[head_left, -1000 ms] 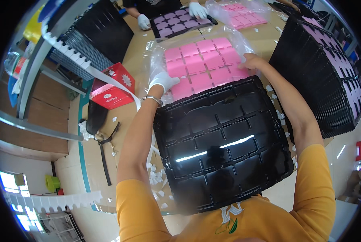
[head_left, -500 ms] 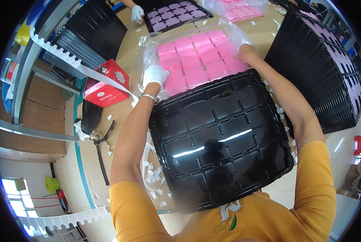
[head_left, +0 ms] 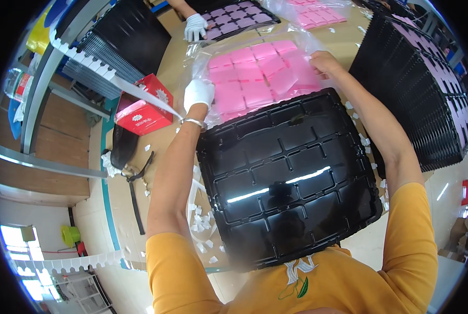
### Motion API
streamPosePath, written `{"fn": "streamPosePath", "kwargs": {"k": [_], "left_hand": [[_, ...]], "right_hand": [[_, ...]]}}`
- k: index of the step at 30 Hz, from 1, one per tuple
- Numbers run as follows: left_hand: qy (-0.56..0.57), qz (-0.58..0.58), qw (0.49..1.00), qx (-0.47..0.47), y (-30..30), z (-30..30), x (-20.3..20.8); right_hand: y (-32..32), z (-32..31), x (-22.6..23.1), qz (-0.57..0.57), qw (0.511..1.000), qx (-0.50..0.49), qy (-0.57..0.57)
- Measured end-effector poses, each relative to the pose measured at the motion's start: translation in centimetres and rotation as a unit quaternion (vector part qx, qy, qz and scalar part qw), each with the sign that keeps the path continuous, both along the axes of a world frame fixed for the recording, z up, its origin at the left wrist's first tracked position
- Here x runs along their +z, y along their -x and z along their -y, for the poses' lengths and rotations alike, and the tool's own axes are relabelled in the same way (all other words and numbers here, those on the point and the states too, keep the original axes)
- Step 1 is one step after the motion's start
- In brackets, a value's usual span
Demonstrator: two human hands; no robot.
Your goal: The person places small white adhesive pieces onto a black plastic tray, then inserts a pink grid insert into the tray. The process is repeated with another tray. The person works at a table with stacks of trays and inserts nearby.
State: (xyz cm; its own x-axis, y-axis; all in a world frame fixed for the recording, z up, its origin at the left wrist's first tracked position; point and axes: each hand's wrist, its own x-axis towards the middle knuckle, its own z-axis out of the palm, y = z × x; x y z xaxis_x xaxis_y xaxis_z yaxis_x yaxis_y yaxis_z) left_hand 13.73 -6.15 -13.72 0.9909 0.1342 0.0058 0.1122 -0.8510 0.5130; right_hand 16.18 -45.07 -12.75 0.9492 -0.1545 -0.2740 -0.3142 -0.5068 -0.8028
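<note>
Pink foam pieces in a grid (head_left: 244,73) lie on the table, with a clear plastic bag (head_left: 194,60) around them. My left hand (head_left: 199,94), in a white glove, closes on the bag's left edge; its fingertips are partly hidden. Bare, my right hand (head_left: 326,64) pinches the bag at the right edge of the pink grid. Between my forearms a shiny black moulded plastic tray (head_left: 291,178) leans against my front, its upper edge beside the pink pieces. Neither hand touches the tray.
Stacks of black trays stand at left (head_left: 132,39) and right (head_left: 401,89). Near the left stack sits a red box (head_left: 145,107). Across the table, another person's gloved hand (head_left: 195,27) touches a tray with purple pieces (head_left: 239,18). White scraps (head_left: 200,222) litter the table (head_left: 163,152).
My right hand has moved slightly outward, and the film over the right part of the pink grid has shifted. The other person's gloved hand has moved right onto the purple-filled tray.
</note>
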Motion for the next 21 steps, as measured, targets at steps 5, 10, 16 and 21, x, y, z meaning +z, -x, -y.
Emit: {"fn": "streamPosePath", "kwargs": {"k": [5,10,16,21], "left_hand": [[-0.016,0.018,0.999,0.024,1.4,0.6,1.3],[-0.072,0.134,0.98,-0.127,6.1,3.5,5.4],[-0.179,0.079,0.954,-0.226,8.3,6.1,7.6],[-0.2,0.102,0.953,-0.205,7.2,9.1,6.2]], "right_hand": [[0.6,-0.7,1.0,-0.041,0.991,-0.04,-0.123],[-1.0,-2.6,1.4,0.014,0.925,-0.098,-0.367],[-6.9,-6.1,5.1,0.006,0.819,-0.106,-0.563],[-7.9,-9.5,8.1,0.05,0.714,-0.108,-0.69]]}}
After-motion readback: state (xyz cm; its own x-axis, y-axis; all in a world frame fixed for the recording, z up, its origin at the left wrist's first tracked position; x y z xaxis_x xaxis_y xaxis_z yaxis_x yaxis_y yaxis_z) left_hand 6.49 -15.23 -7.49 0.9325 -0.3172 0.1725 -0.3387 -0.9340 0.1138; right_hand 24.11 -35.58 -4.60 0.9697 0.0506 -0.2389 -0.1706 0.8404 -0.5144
